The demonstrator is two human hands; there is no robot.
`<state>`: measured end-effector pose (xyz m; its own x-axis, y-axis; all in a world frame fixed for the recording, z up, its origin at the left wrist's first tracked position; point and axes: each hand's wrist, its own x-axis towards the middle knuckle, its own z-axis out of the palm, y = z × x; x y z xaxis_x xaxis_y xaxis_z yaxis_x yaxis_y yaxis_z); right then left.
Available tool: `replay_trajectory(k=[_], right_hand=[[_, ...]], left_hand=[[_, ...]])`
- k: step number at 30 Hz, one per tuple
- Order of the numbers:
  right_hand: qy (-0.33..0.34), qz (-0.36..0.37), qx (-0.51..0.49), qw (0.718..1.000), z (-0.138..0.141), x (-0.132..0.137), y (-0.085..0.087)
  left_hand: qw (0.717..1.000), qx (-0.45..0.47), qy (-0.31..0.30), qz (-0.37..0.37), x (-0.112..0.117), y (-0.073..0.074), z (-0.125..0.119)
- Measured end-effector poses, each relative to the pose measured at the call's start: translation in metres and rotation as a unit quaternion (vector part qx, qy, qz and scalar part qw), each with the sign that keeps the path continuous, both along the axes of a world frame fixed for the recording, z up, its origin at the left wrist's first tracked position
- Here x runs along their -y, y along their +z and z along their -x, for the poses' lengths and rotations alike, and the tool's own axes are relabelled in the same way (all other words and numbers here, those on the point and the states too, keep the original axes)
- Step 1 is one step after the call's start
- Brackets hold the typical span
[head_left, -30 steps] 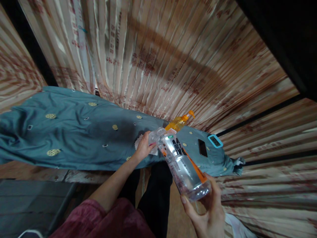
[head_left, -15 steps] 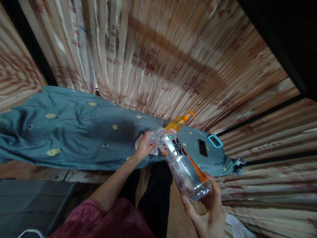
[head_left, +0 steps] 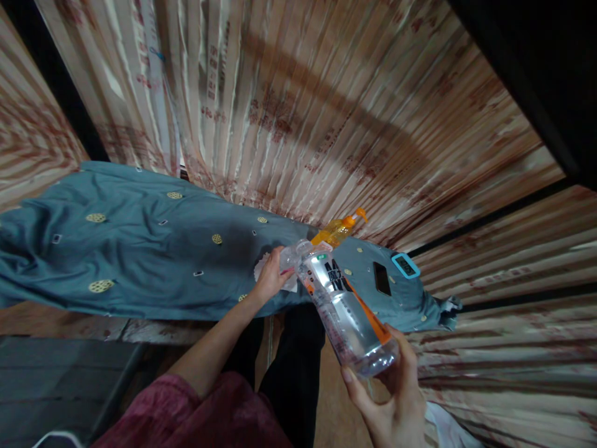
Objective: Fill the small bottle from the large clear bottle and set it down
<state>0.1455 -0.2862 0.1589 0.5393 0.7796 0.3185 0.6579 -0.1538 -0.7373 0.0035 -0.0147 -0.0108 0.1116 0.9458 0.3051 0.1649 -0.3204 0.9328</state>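
My right hand [head_left: 396, 389] grips the base of a large clear plastic bottle [head_left: 347, 317] with a silver, black and orange label. The bottle is tilted, its top end pointing up and left toward my left hand [head_left: 271, 277]. That hand is closed around a clear plastic container [head_left: 290, 258], which meets the bottle's top end; its exact shape is hard to make out. A white tissue-like sheet [head_left: 292, 285] lies under my left hand. Just behind the bottle's top is an orange pump bottle [head_left: 333, 233].
A teal patterned cloth [head_left: 153, 255] covers the long narrow surface. On its right part lie a dark phone [head_left: 381, 278] and a blue-framed digital clock [head_left: 405, 266]. Pleated curtains [head_left: 289, 112] hang behind and at both sides. A grey surface [head_left: 60, 379] is at lower left.
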Motion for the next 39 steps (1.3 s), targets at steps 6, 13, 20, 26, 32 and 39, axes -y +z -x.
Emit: replay_trajectory(k=[6,13,20,26,32,39], right_hand=[[0.004,-0.007,0.009,1.000,-0.0014,-0.0006,-0.0002],[-0.008,0.000,0.015,1.000,-0.0022,-0.0002,0.0002],[0.004,-0.003,0.011,1.000,-0.0024,-0.0001,0.0005],[0.004,-0.001,0.017,1.000,-0.0030,0.0002,0.0004],[-0.001,0.000,0.024,1.000,-0.0041,0.0004,-0.0011],[-0.002,-0.008,0.031,0.999,-0.0049,-0.0009,0.0000]], left_hand=[[1.000,0.001,0.001,-0.004,-0.0001,-0.0028,-0.0008],[1.000,0.001,0.003,0.000,-0.0013,-0.0042,-0.0012],[1.000,-0.002,0.002,-0.007,-0.0007,-0.0026,0.0001],[1.000,0.000,0.000,0.004,0.0002,0.0009,0.0003],[1.000,-0.007,-0.003,0.016,0.0002,0.0024,0.0010],[1.000,0.000,0.003,-0.008,-0.0007,-0.0022,0.0001]])
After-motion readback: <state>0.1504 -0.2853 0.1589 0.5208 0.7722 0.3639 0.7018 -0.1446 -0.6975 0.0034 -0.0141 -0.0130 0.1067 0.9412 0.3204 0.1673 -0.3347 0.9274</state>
